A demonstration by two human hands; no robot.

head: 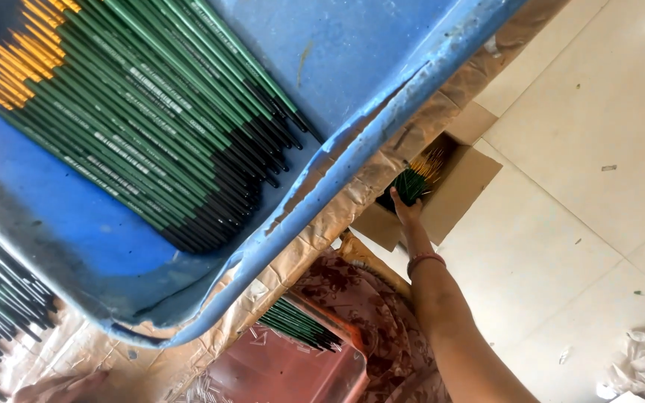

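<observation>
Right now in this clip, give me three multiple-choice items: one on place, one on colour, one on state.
1. Where does the hand reach?
A. into the cardboard box on the floor
B. into the blue tray
C. onto a shelf

2. What colour are the stick shafts in the blue tray?
A. red
B. green
C. white

3. What is the hand's state?
A. empty and open
B. closed on a bundle of sticks
C. flat on the floor

Answers: 1 A, the arm stretches to the open box; 2 B, green shafts with black and yellow ends; 3 B, the fingers wrap the bundle.

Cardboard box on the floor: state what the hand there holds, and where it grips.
The right hand grips a bundle of green sticks around its dark lower end, inside the cardboard box.
</observation>
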